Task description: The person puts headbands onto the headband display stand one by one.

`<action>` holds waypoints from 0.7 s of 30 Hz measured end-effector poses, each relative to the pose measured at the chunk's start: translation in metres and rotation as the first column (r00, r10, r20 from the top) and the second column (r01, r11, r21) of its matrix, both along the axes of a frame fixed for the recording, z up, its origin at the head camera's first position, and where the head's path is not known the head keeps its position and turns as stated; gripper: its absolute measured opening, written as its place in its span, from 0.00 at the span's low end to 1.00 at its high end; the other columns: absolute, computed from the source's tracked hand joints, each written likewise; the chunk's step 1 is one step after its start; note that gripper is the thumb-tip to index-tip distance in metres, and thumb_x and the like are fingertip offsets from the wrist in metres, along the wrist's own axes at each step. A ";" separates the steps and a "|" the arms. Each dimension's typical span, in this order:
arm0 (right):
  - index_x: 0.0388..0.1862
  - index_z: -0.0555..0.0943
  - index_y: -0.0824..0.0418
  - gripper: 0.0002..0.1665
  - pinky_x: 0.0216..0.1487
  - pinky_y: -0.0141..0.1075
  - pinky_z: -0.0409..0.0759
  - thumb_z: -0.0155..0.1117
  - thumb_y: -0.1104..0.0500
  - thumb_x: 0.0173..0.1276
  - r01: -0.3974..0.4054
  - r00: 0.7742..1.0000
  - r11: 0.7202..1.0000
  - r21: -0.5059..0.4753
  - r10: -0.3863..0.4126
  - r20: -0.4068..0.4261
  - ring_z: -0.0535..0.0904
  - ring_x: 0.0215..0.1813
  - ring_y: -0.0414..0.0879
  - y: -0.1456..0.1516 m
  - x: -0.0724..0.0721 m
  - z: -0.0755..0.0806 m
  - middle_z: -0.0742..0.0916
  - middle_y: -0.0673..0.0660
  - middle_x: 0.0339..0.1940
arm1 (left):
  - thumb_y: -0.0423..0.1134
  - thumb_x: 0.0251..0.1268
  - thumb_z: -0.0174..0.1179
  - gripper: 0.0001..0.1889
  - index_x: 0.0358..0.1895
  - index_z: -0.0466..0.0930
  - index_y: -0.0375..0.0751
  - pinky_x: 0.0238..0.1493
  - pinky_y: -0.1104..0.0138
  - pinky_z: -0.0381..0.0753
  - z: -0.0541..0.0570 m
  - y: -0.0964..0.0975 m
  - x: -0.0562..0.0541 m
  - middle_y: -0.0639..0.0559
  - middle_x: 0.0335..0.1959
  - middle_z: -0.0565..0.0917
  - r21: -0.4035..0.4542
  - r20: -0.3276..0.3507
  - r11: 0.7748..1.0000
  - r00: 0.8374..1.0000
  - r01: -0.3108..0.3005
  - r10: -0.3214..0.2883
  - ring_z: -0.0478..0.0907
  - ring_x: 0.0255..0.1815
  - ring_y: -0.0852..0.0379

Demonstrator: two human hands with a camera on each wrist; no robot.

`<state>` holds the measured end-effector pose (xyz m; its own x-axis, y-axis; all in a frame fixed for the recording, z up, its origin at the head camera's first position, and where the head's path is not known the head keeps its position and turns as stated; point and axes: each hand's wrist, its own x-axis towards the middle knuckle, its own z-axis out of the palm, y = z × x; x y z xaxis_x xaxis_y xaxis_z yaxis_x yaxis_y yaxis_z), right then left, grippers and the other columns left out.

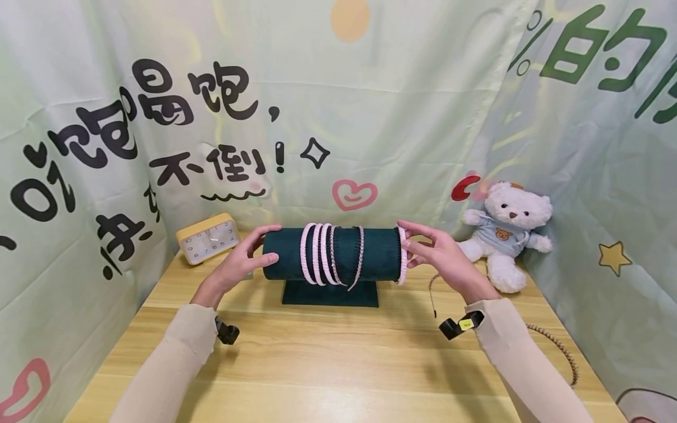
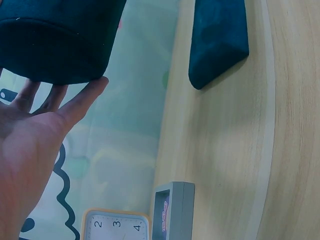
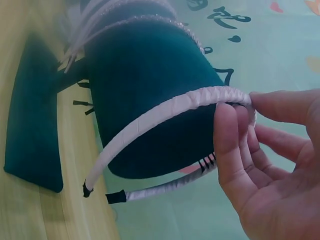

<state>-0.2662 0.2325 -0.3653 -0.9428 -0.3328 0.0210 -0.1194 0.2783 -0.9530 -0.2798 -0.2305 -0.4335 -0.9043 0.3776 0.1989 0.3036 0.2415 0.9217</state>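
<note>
A dark green padded headband stand (image 1: 285,258) lies across the table on its wide foot (image 1: 330,294). It bears several pale pink headbands (image 1: 317,252) and two thin, beaded-looking ones (image 1: 361,252). My left hand (image 1: 238,261) holds the roll's left end, with the thumb in front and a finger over the top. In the left wrist view, the thumb (image 2: 92,97) touches the end's rim and other fingers pass behind it. My right hand (image 1: 439,252) pinches a pale satin-wrapped headband (image 3: 165,112) with dark teeth at the roll's right end. Its two tips hang apart around the roll.
A yellow clock (image 1: 211,238) stands back left, beside a small grey box (image 2: 187,210). At back right sits a white teddy bear (image 1: 510,235). One thin band (image 1: 431,294) and a braided one (image 1: 560,346) lie on the table (image 1: 317,364) at right. Printed curtains (image 1: 402,117) surround it.
</note>
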 end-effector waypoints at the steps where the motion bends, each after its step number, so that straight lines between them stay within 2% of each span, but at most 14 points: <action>1: 0.86 0.68 0.57 0.37 0.49 0.38 0.91 0.65 0.53 0.84 0.003 1.000 1.000 -0.004 -0.003 0.004 0.87 0.45 0.44 -0.001 0.000 0.000 0.77 0.61 0.63 | 0.41 0.80 0.64 0.34 0.84 0.63 0.54 0.80 0.35 0.61 0.000 0.000 0.000 0.48 0.88 0.59 0.000 0.000 1.000 1.000 -0.001 0.001 0.57 0.85 0.37; 6: 0.86 0.68 0.57 0.37 0.50 0.39 0.92 0.66 0.52 0.84 0.006 1.000 1.000 -0.016 -0.006 0.004 0.88 0.48 0.43 -0.002 0.000 -0.002 0.77 0.61 0.62 | 0.41 0.79 0.64 0.35 0.84 0.63 0.53 0.79 0.37 0.63 -0.001 0.000 -0.001 0.48 0.88 0.60 0.005 -0.002 1.000 1.000 0.002 -0.002 0.58 0.84 0.37; 11: 0.86 0.70 0.51 0.36 0.55 0.38 0.90 0.64 0.49 0.84 -0.002 0.995 0.997 0.077 0.009 -0.100 0.84 0.61 0.51 0.003 -0.001 -0.009 0.77 0.63 0.70 | 0.41 0.79 0.64 0.35 0.85 0.63 0.52 0.78 0.38 0.64 -0.001 0.000 -0.001 0.48 0.87 0.60 0.009 -0.004 1.000 1.000 0.003 -0.003 0.58 0.84 0.37; 15: 0.86 0.69 0.44 0.34 0.69 0.52 0.84 0.62 0.46 0.86 -0.014 0.983 0.988 0.157 0.042 -0.178 0.75 0.75 0.61 0.010 -0.003 -0.018 0.71 0.59 0.81 | 0.41 0.79 0.64 0.35 0.84 0.63 0.52 0.78 0.39 0.65 -0.001 0.000 0.000 0.48 0.87 0.60 0.010 -0.003 1.000 1.000 0.003 -0.003 0.58 0.84 0.37; 18: 0.88 0.65 0.43 0.37 0.76 0.67 0.73 0.63 0.48 0.85 -0.056 0.980 0.985 0.165 0.086 -0.181 0.66 0.83 0.67 0.015 -0.003 -0.024 0.64 0.56 0.87 | 0.41 0.79 0.64 0.35 0.84 0.63 0.53 0.78 0.40 0.65 -0.001 0.000 0.000 0.48 0.87 0.60 0.008 -0.004 1.000 1.000 0.004 -0.004 0.58 0.84 0.38; 21: 0.90 0.60 0.42 0.43 0.80 0.72 0.65 0.66 0.52 0.83 -0.109 0.978 0.984 0.142 0.132 -0.161 0.60 0.87 0.67 0.019 -0.003 -0.028 0.60 0.53 0.91 | 0.41 0.79 0.64 0.35 0.84 0.63 0.52 0.78 0.39 0.65 -0.001 0.000 0.000 0.48 0.87 0.60 0.006 -0.006 1.000 1.000 0.004 -0.004 0.59 0.84 0.37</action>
